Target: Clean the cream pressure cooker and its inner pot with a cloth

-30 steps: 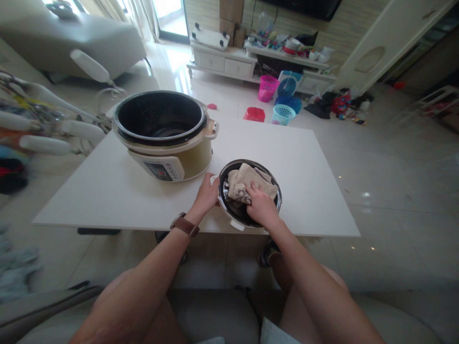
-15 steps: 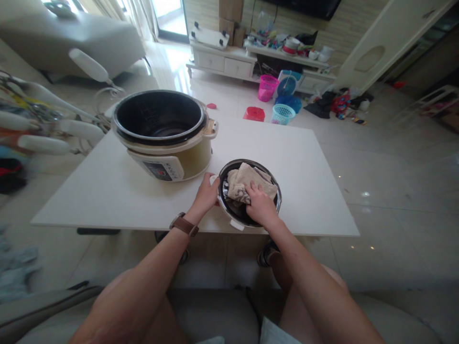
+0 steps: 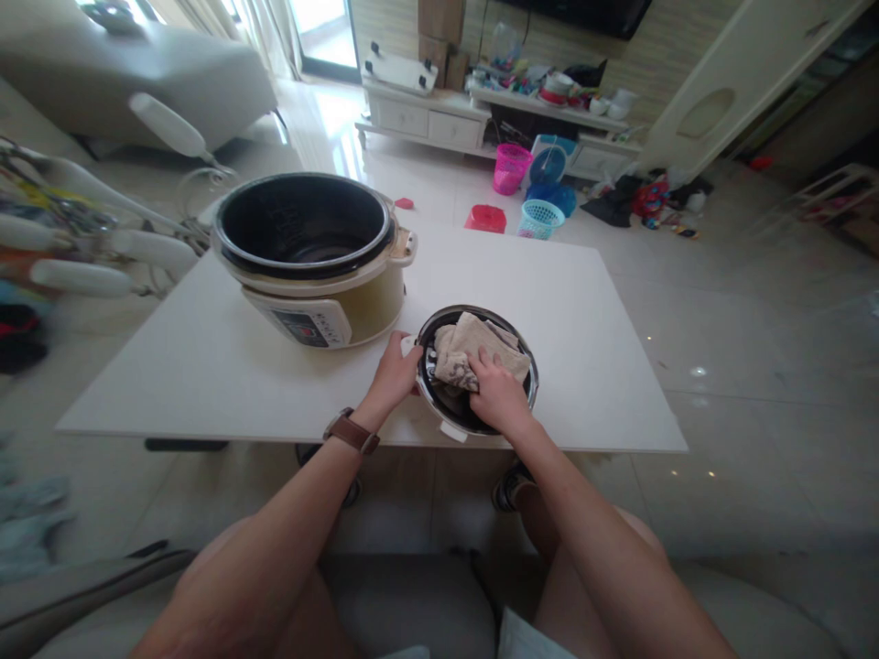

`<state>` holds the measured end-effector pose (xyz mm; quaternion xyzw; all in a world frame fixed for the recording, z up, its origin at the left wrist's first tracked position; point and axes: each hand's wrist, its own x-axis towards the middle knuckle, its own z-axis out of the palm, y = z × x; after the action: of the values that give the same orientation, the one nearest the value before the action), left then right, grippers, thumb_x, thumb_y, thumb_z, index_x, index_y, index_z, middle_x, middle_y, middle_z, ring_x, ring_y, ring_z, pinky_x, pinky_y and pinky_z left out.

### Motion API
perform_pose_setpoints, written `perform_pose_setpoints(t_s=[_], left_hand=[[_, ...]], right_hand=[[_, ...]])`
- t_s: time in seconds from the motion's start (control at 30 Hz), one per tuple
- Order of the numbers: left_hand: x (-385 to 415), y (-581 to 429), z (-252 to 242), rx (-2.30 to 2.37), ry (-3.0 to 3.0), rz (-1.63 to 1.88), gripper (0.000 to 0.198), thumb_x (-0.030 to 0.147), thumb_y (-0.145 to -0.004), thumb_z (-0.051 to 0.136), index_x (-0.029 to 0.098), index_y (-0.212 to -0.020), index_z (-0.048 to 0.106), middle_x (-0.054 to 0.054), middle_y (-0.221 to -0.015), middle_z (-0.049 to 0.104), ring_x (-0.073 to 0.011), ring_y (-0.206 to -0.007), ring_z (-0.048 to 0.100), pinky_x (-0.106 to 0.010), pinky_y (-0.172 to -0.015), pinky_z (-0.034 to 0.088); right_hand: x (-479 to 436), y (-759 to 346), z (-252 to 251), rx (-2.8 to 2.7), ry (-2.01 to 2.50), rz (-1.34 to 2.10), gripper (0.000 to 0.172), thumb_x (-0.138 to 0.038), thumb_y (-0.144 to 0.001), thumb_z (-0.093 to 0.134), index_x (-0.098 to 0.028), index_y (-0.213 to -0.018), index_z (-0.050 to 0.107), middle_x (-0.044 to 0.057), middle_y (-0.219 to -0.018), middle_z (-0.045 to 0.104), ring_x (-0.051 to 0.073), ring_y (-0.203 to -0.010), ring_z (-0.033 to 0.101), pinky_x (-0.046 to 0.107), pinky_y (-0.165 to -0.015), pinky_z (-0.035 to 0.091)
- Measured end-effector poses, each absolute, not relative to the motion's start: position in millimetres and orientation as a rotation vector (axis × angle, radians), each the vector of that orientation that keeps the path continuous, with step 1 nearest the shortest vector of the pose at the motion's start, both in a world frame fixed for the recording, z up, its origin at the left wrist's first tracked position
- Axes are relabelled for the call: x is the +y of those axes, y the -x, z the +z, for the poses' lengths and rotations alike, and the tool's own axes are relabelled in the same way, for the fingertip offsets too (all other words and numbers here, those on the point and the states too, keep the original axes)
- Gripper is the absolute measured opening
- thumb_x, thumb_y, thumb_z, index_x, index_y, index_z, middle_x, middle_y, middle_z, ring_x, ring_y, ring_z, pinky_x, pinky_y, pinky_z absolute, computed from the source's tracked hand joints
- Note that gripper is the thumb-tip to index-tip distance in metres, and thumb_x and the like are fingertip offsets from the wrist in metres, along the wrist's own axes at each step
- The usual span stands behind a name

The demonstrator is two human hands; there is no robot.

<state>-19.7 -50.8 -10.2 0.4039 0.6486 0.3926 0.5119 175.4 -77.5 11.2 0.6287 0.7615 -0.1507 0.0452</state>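
An upturned cooker lid (image 3: 431,403) with a shiny metal rim lies near the front edge of the white table (image 3: 583,320). My left hand (image 3: 396,373) is closed on the left side of its rim, by a small white tab. A folded beige cloth (image 3: 467,346) with a dark pattern at one corner rests inside the lid. My right hand (image 3: 498,392) has its fingers on this cloth, pressing it against the lid's inner face. To the left stands an electric pressure cooker (image 3: 374,302) without a lid, its dark inner pot (image 3: 302,220) showing.
White lamp arms (image 3: 168,126) stick out beyond the table's left side. Past the far edge, a red stool (image 3: 486,218), a light-blue basket (image 3: 541,218) and a pink basket (image 3: 512,167) stand on the floor. A cluttered TV cabinet (image 3: 453,130) lines the wall.
The view has shifted very slightly. Both hands, the cloth and the lid look almost the same as before.
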Motion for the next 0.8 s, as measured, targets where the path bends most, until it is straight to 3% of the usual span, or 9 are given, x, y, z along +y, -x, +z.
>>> perform_pose_setpoints(t_s=[0.4, 0.8], left_hand=[[-51, 21, -13, 1.563, -1.009, 0.925, 0.034, 0.028, -0.084, 0.065, 0.026, -0.115, 0.052, -0.005, -0.102, 0.067, -0.0192, -0.070, 0.068, -0.026, -0.046, 0.056], [-55, 21, -5, 1.563, -1.014, 0.890, 0.038, 0.029, -0.084, 0.064, 0.025, -0.120, 0.052, -0.007, -0.107, 0.070, -0.0190, -0.070, 0.069, -0.028, -0.052, 0.058]], right_hand=[[-78, -178, 9, 2.349, -1.952, -0.458, 0.084, -0.009, -0.084, 0.055, -0.026, -0.165, 0.042, 0.009, -0.175, 0.035, 0.039, -0.157, 0.039, 0.049, -0.121, 0.046], [-71, -188, 5, 2.355, -1.964, -0.559, 0.087, -0.005, -0.081, 0.054, -0.030, -0.164, 0.045, 0.003, -0.175, 0.035, 0.034, -0.158, 0.039, 0.048, -0.123, 0.045]])
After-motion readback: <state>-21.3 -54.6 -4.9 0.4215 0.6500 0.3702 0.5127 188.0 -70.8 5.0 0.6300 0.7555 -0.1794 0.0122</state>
